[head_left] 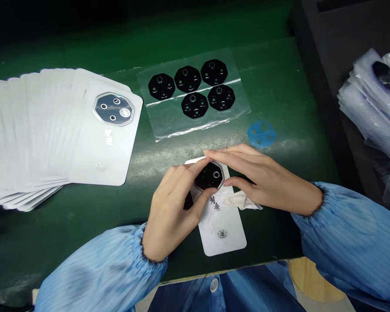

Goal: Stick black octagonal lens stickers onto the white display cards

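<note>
- Black and glossy, the octagonal plate sits inside the silvery rim at the upper end of a white panel, which lies slightly askew on the green tabletop.
- The left hand spans the plate, thumb spread wide from the fingers, thumb at its lower edge and fingertips near its upper one; I see nothing closed in its grasp.
- The right hand has long, extended fingers reaching to the panel's top edge, its thumb parted from them beside the rim. A white cloth shows beneath; whether it is gripped, I cannot tell.
- Good practice here, I judge: even pressure around the plate's edges, light fingertips, and the panel kept from sliding.
- The cloth overlaps the panel's right edge and could snag.
- Beyond lie a transparent sheet bearing five black octagons and a blue film piece.
- Fanned white panels fill the left; plastic-wrapped pieces sit far right.
</note>
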Tool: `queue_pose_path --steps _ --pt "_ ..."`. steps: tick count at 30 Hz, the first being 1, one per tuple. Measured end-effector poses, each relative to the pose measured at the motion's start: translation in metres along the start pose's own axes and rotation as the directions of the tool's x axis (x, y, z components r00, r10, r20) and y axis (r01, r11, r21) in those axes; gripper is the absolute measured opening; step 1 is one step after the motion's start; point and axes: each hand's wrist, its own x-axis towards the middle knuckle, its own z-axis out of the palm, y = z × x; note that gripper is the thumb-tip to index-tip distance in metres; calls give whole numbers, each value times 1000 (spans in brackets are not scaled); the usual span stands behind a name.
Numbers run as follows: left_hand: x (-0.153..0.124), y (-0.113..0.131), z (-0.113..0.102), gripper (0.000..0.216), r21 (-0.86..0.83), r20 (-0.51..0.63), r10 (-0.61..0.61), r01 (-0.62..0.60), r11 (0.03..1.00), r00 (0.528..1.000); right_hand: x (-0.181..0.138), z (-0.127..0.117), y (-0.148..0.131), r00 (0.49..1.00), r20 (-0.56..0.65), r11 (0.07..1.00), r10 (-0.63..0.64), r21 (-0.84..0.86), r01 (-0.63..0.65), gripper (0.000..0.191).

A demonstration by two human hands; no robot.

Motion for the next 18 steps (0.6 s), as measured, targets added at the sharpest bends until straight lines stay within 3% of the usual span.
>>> queue_pose_path --steps 18 --pt "-4 5 0 54 108 14 52 -53 993 999 -1 -1 0 1000 10 1000 6 4 -6 53"
